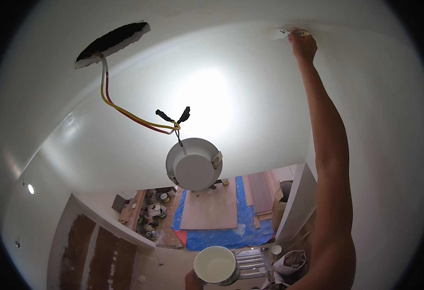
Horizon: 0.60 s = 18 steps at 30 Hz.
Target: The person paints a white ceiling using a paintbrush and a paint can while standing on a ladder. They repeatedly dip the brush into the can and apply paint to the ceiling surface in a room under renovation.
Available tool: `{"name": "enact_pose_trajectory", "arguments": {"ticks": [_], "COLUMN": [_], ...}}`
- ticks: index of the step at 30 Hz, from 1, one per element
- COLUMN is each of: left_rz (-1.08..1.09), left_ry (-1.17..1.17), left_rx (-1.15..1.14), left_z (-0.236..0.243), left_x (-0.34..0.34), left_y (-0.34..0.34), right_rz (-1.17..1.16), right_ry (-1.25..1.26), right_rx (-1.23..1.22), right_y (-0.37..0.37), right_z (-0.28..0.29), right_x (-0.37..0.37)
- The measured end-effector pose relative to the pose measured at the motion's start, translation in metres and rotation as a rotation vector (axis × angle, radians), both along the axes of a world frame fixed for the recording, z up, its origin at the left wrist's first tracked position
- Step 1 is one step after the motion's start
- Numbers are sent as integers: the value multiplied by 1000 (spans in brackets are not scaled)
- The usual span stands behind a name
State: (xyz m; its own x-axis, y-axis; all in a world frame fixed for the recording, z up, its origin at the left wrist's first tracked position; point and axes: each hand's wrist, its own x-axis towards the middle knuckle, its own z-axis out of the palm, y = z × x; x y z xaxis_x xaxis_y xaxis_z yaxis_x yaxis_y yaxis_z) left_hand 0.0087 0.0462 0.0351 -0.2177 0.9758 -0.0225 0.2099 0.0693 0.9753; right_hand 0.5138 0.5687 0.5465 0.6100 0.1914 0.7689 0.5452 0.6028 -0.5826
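the right hand [303,46] grips a small tool [304,34], kind unclear, by the white surface [265,72] at far right; light pressure suits; the left hand [192,280] grasps a bucket [233,278] near centre, best kept level.

Starting upper left, at the dark, ragged-edged oval hole [113,41] in the white ceiling; now trailing down and right along the thin yellow and red wires [127,114] to the round white downlight [194,170], hanging mid-view. Over to far upper right, finding the bare right hand [304,46] around a small tool. Dropping to the lower edge: seeing the round white tub [215,265] between the bare left hand [191,280] and the silver metal ladder [251,265]. Farther off, spotting the blue plastic sheet [217,240] beneath a flat, pinkish-brown rectangular board [209,210].
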Motion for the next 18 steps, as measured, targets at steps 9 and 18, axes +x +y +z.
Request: {"name": "enact_pose_trajectory", "arguments": {"ticks": [9,18], "left_rz": [26,94], "left_ry": [48,178], "left_rx": [-21,3], "left_z": [11,-56], "left_x": [2,-23], "left_y": [-16,-15], "right_rz": [664,1062], "right_ry": [310,81], "right_rx": [240,105], "right_y": [-68,-48], "right_z": [-60,-30], "right_x": [-69,-254]}}
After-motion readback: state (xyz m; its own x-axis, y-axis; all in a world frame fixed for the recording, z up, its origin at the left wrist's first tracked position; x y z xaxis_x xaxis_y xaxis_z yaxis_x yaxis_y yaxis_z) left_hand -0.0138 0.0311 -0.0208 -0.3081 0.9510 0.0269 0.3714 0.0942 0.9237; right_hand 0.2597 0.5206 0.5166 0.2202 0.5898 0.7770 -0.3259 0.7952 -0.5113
